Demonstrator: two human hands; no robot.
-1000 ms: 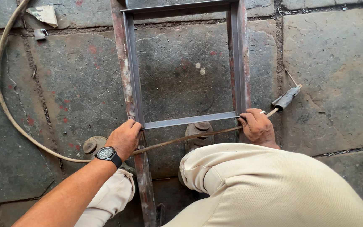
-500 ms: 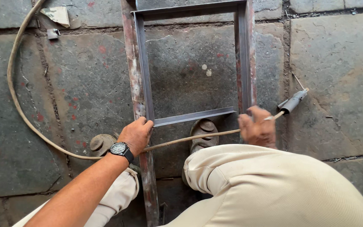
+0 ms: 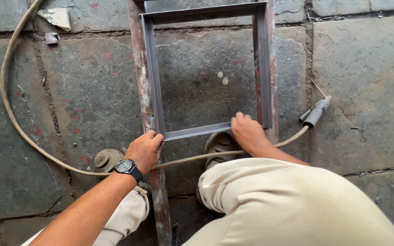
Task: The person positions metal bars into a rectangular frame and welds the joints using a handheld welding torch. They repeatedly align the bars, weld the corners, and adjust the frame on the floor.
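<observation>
Matt grey metal frame (image 3: 153, 77), rough stone floor (image 3: 365, 68)

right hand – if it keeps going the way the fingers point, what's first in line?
The right hand points up and slightly right along the floor. It would likely meet the frame's right upright bar first, at the corner beside its fingertips; depth is hard to judge.

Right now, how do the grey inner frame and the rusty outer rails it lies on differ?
The grey inner frame is clean, thin and closed into a rectangle; the rusty outer rails are wider, reddish and run on past its near bar. The left hand and right hand both rest on the frame's near corners, not on the rails alone. Both are metal, lying flat on the stone floor.
</observation>
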